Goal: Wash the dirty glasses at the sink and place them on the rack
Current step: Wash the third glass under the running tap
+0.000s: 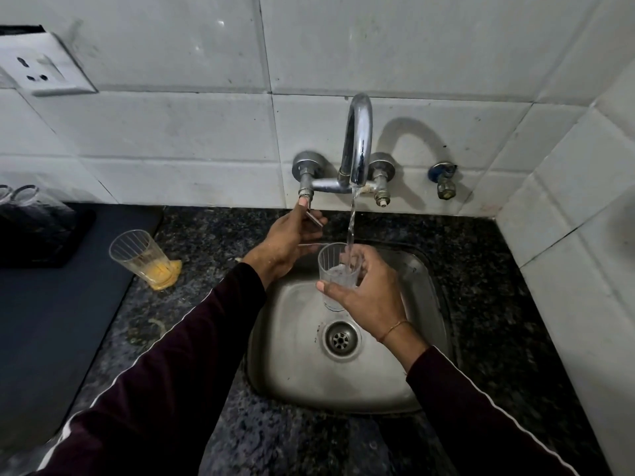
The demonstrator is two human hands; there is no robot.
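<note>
Glass (338,274) over sink (299,338) (granite counter (192,235))

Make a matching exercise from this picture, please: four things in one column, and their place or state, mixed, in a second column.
Things:
1. right hand
2. left hand
3. glass with orange residue
4. drain

Places or states:
A. stands on the dark counter, left of the sink
B. on the tap lever
C. in the floor of the sink
D. holds a clear glass under the running water

Pairs: 1-D, 2-B, 3-A, 4-C
</note>
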